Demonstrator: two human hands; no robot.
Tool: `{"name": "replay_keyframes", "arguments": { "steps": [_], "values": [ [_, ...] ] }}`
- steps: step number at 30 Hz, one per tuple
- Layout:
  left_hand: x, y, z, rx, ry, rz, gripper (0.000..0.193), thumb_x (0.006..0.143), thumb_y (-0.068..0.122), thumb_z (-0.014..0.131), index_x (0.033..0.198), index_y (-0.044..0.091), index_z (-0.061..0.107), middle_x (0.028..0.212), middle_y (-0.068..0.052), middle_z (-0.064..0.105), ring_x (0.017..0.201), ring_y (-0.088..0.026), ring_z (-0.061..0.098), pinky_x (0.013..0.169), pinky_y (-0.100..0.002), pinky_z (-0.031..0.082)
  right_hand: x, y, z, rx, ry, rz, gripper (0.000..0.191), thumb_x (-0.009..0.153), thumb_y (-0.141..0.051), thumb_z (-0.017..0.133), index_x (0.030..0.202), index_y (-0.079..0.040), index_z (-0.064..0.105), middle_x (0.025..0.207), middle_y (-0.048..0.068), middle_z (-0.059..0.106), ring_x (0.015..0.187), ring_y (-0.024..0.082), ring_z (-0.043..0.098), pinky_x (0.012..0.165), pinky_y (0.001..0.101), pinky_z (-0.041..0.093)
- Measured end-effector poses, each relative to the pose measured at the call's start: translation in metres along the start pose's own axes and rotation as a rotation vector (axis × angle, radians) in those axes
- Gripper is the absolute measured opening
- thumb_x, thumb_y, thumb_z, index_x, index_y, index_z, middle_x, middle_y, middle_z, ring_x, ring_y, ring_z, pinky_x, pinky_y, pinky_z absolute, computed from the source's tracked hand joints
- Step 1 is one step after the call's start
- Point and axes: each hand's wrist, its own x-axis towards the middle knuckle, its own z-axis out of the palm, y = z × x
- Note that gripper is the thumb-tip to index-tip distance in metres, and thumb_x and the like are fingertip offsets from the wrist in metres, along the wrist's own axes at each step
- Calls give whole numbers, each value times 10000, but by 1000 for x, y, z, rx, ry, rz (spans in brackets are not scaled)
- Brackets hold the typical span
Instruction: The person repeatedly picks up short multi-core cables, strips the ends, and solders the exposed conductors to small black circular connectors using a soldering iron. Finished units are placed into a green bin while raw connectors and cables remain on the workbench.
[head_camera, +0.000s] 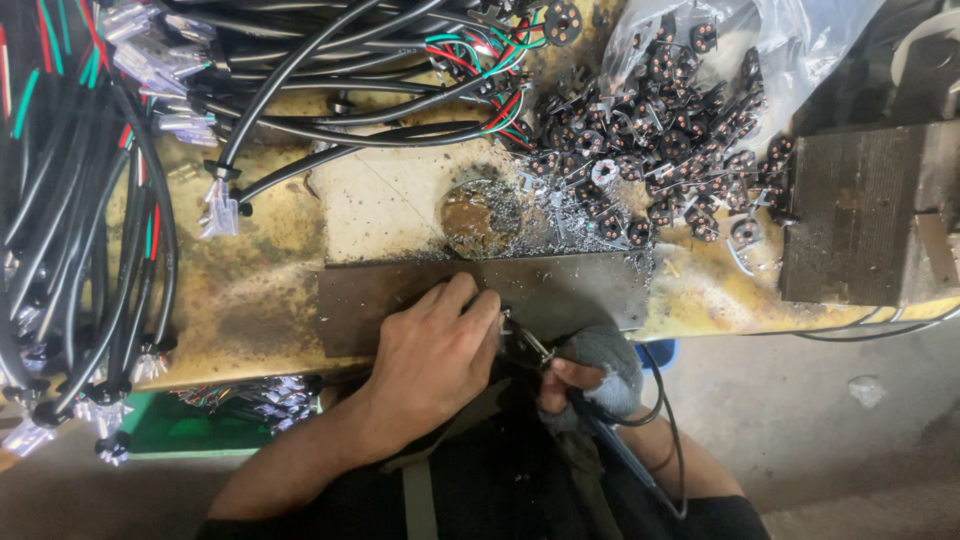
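Head view: we are pinching a small metal part (515, 330) with our bare left hand (435, 355) at the near edge of the dark steel plate (570, 290). Our gloved right hand (590, 380) is closing around a soldering iron (590, 415), tip meeting that part, while black round connectors (660, 130) are lying far right.

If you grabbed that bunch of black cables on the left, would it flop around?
Probably floppy: the black cables curve and drape over the yellow bench edge. Likely heavy as a bunch, since many lie together. Their clear connectors would probably dangle and snag.
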Motion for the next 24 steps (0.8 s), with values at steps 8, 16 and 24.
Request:
{"name": "replay_keyframes", "arguments": {
  "steps": [8,16,24],
  "values": [
    [-3,-2,-1,-6,15,4,132,898,113,682,982,14,661,894,-119,568,798,-286,652,594,-409,525,0,8,6,806,-36,293,222,984,-150,723,838,15,749,706,126,740,598,202,695,533,308,519],
    [-2,-4,-1,-24,-23,-13,158,906,110,677,1011,-7,673,900,-124,573,800,-277,665,583,-395,535,0,-4,11,290,218,93,213,886,-183,764,783,1,738,669,113,731,603,205,697,553,336,538],
    [0,-2,-1,-9,-39,-20,132,915,127,679,987,18,658,899,-124,572,803,-284,666,584,-405,533,-9,3,28,93,417,-350,212,920,-218,774,841,-35,702,664,57,676,595,133,652,553,269,520]
  ]
}}
